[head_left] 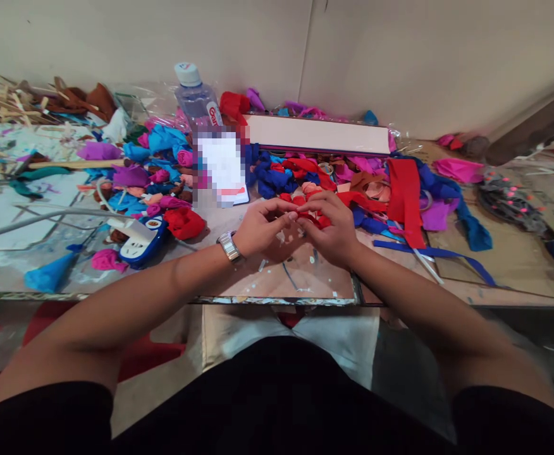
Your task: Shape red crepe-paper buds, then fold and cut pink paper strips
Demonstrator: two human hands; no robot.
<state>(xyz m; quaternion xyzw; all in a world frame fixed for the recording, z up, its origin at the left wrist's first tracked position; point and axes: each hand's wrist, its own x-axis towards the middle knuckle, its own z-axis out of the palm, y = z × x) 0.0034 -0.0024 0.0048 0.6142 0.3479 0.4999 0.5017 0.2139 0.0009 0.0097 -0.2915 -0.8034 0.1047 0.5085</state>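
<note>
Red strip (315,219): soft, light, probably crepe; pinched between left hand (258,229) and right hand (332,235) fingertips, both closed.

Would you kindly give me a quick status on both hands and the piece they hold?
Left hand and right hand pinched together on red paper piece. Held just above table. Coloured paper scraps heaped behind; nothing between the hands.

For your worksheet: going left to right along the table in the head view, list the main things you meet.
Blue cone → glue gun → left hand → right hand, pinching red piece → red strip → blue ribbon
</note>
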